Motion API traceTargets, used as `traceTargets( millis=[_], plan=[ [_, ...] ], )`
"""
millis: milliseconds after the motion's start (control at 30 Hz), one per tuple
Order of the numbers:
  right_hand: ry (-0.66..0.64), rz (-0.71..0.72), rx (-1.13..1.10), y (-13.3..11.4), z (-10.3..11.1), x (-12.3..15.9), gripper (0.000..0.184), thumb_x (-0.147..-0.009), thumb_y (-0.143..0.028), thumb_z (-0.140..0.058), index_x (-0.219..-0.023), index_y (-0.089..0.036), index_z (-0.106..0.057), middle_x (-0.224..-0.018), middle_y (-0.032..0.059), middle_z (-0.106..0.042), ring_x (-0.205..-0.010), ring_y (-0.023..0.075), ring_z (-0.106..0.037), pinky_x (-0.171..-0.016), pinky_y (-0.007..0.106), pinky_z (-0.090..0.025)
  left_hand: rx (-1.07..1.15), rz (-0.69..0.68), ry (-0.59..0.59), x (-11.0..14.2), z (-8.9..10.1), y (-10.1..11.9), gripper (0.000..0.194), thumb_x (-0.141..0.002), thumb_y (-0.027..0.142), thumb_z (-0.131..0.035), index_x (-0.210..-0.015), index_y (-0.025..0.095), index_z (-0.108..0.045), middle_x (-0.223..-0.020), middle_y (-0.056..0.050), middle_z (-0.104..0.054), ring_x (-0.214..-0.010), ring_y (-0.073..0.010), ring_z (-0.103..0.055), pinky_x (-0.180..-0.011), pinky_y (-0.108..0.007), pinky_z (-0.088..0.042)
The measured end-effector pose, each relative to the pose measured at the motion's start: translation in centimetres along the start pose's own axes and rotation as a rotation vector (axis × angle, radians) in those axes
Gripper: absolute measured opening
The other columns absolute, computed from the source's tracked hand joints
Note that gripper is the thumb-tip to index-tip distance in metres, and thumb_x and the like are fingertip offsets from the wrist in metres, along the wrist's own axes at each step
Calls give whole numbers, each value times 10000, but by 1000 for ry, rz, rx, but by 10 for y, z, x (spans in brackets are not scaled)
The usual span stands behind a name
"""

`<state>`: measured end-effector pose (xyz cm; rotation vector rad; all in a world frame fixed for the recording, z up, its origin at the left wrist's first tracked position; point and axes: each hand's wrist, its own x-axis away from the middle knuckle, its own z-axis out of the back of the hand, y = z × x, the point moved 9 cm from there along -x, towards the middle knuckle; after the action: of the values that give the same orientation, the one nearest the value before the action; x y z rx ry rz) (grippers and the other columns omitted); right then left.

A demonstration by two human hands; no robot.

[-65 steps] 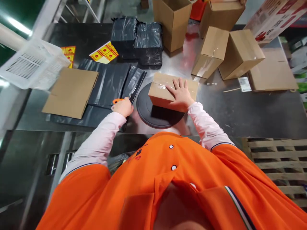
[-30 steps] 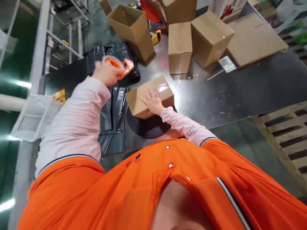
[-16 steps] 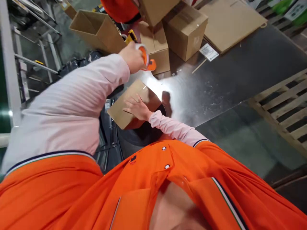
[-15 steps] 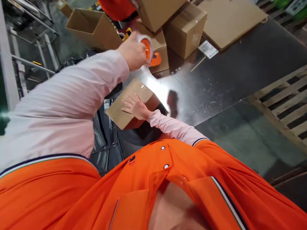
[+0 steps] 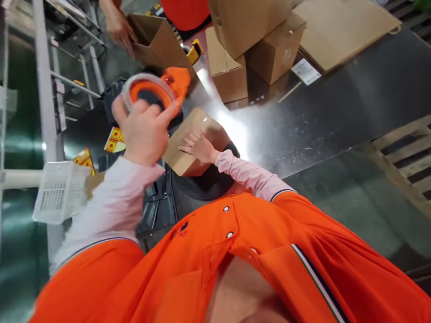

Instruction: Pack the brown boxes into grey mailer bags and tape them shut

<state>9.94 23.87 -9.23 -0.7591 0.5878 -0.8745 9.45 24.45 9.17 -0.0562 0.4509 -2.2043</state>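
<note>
My left hand (image 5: 143,130) is raised above the table and grips an orange tape dispenser (image 5: 158,89) with a clear roll of tape on it. My right hand (image 5: 199,148) lies flat, fingers spread, on top of a small closed cardboard box (image 5: 191,139). That box sits tilted on a round black turntable (image 5: 208,184) near the table's front edge. The dispenser hangs just left of and above the box, not touching it.
Several cardboard boxes (image 5: 232,67) are stacked at the back of the dark metal table (image 5: 303,121). Another person's hand (image 5: 117,24) reaches at an open box (image 5: 156,40). Left are a white basket (image 5: 60,193), yellow labels (image 5: 114,139), black bags. A wooden pallet (image 5: 404,157) lies right.
My left hand picked the tape dispenser up from the table, swung it out over the far boxes, then drew it back close and left. The right hand stayed on the box.
</note>
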Motion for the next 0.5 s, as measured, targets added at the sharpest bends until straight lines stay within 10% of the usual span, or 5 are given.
traceTargets(
  millis=[100, 233, 367, 500],
  plan=[
    [-53, 52, 392, -6, -1, -2, 1097, -680, -204, -1012, -1653, -173, -507, -1805, 196, -308, -1707, 483, -114, -1331, 756, 80, -9, 626, -131, 127, -46, -72, 561, -1003, 195, -526, -1549, 213, -651, -1222, -187, -733, -1296, -423, -576, -1123, -718, -394],
    [3, 41, 185, 4, 38, -17, 750, -796, -322, -953, -1482, -161, -695, -1624, 187, -589, -1564, 419, -486, -1347, 679, -286, 326, 1012, -430, 269, -174, -44, 624, -966, 168, -528, -1581, 94, -606, -1347, -257, -705, -1328, -433, -592, -1113, -641, -437],
    [188, -187, 170, 39, 116, -48, 619, -966, -238, -766, -1525, -29, -604, -1622, 234, -553, -1557, 317, -473, -1360, 489, -319, 553, 1098, -385, 305, -242, 15, 580, -928, 200, -638, -1507, 214, -681, -1317, -162, -758, -1386, -359, -594, -1266, -582, -356],
    [194, -534, 105, 95, 157, -38, 731, -1007, -343, -730, -1578, 36, -477, -1612, 377, -487, -1517, 418, -518, -1312, 633, -342, 665, 1264, -95, 287, -248, 19, 671, -944, 252, -640, -1602, 138, -576, -1680, -219, -509, -1657, -388, -329, -1375, -660, -138]
  ],
)
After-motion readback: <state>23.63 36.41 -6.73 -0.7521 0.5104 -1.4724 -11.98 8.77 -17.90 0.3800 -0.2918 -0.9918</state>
